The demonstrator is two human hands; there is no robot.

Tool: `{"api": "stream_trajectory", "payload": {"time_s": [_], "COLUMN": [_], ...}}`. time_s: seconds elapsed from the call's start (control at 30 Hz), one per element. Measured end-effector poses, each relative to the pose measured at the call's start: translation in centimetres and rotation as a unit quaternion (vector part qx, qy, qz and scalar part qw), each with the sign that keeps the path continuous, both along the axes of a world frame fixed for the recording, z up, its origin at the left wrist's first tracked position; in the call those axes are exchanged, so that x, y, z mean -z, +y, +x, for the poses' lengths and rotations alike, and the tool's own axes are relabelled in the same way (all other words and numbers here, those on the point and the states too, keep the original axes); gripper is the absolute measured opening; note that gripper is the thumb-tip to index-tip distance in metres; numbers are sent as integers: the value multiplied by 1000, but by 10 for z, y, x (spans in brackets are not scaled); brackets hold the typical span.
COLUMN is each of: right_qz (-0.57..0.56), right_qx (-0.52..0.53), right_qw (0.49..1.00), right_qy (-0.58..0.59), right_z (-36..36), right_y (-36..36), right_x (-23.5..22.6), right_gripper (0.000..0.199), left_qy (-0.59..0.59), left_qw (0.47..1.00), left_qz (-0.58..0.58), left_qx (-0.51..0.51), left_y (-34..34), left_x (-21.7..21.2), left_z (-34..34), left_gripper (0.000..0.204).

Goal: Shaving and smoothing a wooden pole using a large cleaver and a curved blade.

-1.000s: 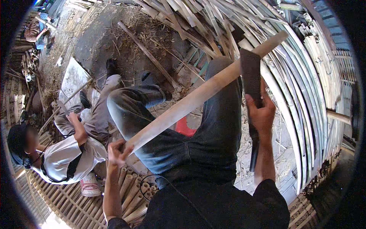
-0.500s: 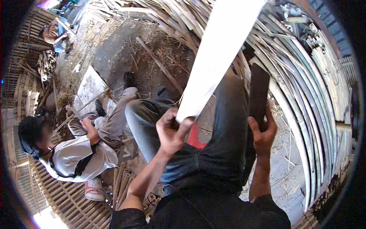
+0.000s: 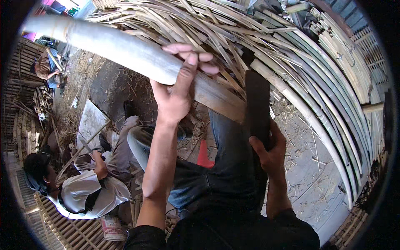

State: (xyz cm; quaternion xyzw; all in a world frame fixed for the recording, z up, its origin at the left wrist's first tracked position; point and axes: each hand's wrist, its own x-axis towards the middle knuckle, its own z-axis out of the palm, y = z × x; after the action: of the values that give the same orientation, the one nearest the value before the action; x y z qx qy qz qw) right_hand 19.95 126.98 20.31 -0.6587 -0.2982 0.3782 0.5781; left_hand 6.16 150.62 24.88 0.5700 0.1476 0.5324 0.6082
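L hand [image 3: 177,91] grips bamboo slat [image 3: 112,48], thumb over, fingers loosely curled past far edge; slat slants up to far L, R end at dark blade [image 3: 257,98]. R hand [image 3: 271,154] wrapped rd blade's lower pt.

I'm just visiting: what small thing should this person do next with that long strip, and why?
Perhaps tighten the left hand around the pale strip: its thumb crosses the strip, but its fingers look spread, and the strip's lower end appears close beside the dark flat tool in the right hand. Whether they touch, I can't tell.
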Motion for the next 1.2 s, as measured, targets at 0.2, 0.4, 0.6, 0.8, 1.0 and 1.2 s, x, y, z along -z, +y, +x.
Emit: {"api": "stream_trajectory", "payload": {"time_s": [0.2, 0.4, 0.6, 0.8, 1.0, 1.2], "right_qz": [-71, -94, -173, -179, -183, -200], "right_qx": [5, 20, 19, 25, 44, 53], "right_qw": [990, 969, 974, 960, 979, 971], "right_qy": [-119, -229, -146, -214, -83, -119], "right_z": [16, 18, 25, 27, 29, 44], "right_y": [-14, -33, -56, -52, -35, -37], "right_x": [1, 34, 66, 90, 54, 55], "right_gripper": [63, 62, 56, 49, 50, 45], "left_qy": [-22, 3, 19, 35, 0, 231], "left_qw": [984, 970, 983, 998, 956, 836], "left_qz": [-175, -245, -157, 20, 63, -381], "left_qx": [-12, -5, 90, -57, -285, -320], "left_y": [-47, -81, -64, -29, -125, -231], "left_x": [59, 110, 90, 19, -1, 64], "left_z": [5, 9, -15, -61, -101, -163], "left_gripper": [31, 35, 83, 50, 52, 66]}}
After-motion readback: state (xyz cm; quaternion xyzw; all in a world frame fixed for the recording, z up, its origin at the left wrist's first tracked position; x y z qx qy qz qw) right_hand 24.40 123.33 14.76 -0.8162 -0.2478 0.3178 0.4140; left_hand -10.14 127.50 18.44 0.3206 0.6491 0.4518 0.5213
